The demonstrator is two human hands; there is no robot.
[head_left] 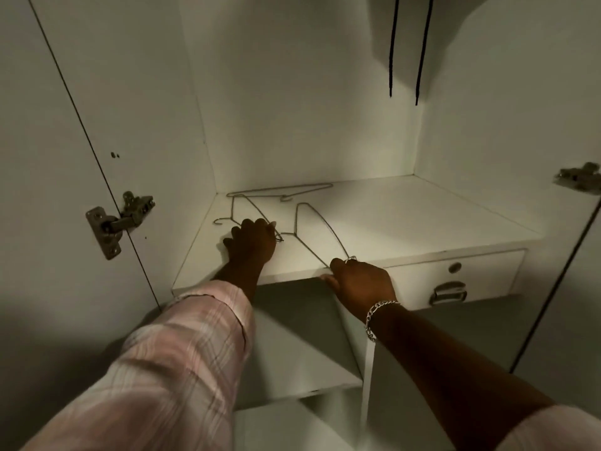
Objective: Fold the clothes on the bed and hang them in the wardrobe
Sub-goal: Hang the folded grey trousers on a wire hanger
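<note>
Head view: left hand (252, 240) curls over one wire hanger (250, 206) at 9 o'clock on the shelf (422, 216), right hand (361, 279) pinches another hanger (320, 222); no writing is readable.

three wire hangers (282, 192) (247, 211) (317, 224) on the wardrobe shelf (422, 216), two hands (252, 242) (362, 281), two door hinges (118, 219) (580, 177), one drawer (481, 278) with one handle (448, 294) and one lock (454, 267), two black cords (394, 43) (424, 50), one bracelet (377, 315)
</note>
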